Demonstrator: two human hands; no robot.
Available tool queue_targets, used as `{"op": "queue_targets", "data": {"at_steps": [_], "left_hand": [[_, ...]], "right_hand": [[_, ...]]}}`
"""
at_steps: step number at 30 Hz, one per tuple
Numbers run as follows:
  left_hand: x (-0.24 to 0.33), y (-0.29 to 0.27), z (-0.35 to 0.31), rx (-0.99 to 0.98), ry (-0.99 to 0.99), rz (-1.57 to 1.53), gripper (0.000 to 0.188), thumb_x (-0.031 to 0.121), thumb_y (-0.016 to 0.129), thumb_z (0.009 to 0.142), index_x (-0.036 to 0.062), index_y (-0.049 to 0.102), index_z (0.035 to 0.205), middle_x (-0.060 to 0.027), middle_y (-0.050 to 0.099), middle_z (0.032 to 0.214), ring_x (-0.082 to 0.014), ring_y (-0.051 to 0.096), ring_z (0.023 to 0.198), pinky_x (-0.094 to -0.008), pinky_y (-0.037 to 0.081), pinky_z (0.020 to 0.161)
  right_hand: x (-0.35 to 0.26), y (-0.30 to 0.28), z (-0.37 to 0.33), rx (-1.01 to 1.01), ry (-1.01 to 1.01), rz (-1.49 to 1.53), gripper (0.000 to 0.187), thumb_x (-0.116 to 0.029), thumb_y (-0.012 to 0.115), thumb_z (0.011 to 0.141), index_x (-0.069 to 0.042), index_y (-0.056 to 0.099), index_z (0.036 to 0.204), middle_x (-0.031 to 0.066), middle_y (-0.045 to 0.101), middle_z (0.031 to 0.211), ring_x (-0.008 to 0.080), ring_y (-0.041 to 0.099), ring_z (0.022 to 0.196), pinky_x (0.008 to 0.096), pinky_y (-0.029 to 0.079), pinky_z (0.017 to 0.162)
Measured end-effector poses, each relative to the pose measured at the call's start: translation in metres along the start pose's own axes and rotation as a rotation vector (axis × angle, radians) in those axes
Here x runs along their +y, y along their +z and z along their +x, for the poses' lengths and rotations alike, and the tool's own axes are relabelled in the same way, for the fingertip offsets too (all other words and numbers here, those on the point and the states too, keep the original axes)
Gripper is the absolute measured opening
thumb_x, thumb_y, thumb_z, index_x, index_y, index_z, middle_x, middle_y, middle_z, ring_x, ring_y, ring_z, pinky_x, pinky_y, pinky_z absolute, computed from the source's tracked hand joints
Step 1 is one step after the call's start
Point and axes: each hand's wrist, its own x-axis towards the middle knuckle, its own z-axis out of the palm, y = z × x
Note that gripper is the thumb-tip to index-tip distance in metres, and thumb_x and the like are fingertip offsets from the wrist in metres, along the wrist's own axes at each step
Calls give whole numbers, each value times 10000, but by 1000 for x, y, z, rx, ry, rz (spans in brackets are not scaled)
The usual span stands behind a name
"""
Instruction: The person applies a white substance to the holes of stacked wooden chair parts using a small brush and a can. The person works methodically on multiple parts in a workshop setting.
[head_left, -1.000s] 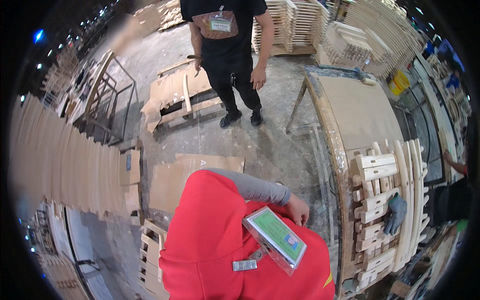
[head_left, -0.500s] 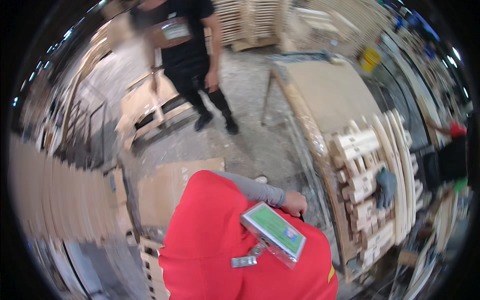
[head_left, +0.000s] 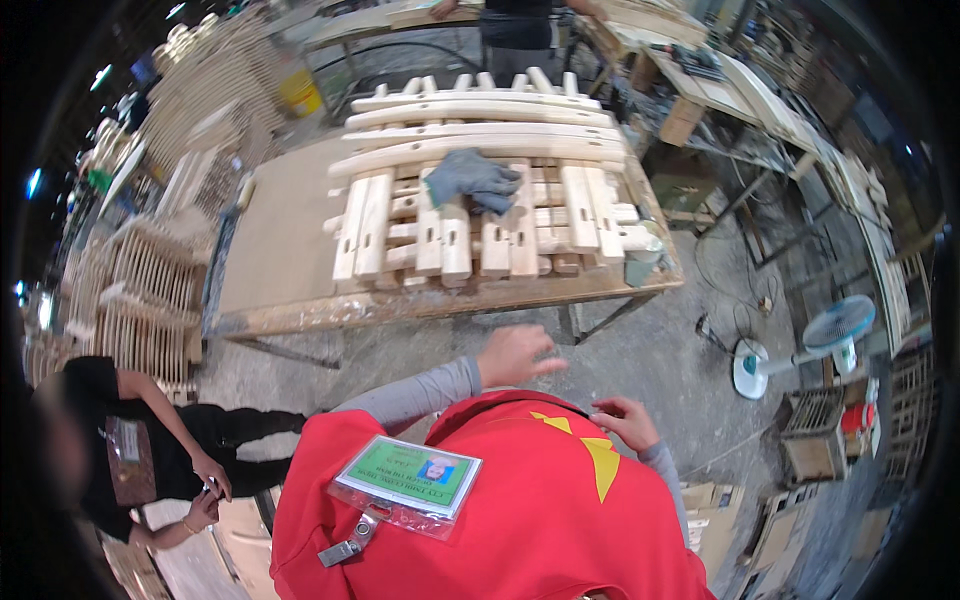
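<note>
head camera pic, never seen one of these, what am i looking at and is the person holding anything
The camera sits on a person's head and looks down, so its wide lens bends straight edges. The red shirt with a clipped badge is the wearer's own chest. Their left hand is raised, fingers spread and empty; their right hand sits by the chest, apparently empty. Ahead is a workbench stacked with pale slotted wooden pieces, with a grey cloth on top. Another person in black stands at lower left.

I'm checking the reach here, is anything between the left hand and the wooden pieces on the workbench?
Nothing visible does. The left hand hovers empty over bare floor, short of the workbench edge; the wooden pieces lie beyond.
</note>
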Motion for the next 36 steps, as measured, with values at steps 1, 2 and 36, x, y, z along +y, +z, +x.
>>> {"op": "queue_targets", "data": {"at_steps": [1,2,36], "left_hand": [[-1,-2,17,102,49,-11,286,344,596,792,61,610,753,-115,581,791,-306,581,742,-417,466,647],[-4,-5,36,207,95,-25,256,313,591,797,62,607,752,-116,572,788,-305,571,746,-415,461,662],[-160,-183,134,456,-349,-1819,168,130,490,885,46,605,974,-64,673,943,-142,656,821,-190,528,561]], "right_hand": [[8,-6,-16,47,62,118,272,-188,682,802,-12,638,1005,56,651,806,123,605,705,264,494,605],[17,-11,-32,120,102,122,263,-174,676,806,-7,634,1006,54,649,805,119,604,702,256,493,603],[-109,21,55,400,-219,-332,193,-192,588,841,-31,639,935,148,644,878,293,627,799,355,492,686]]}}
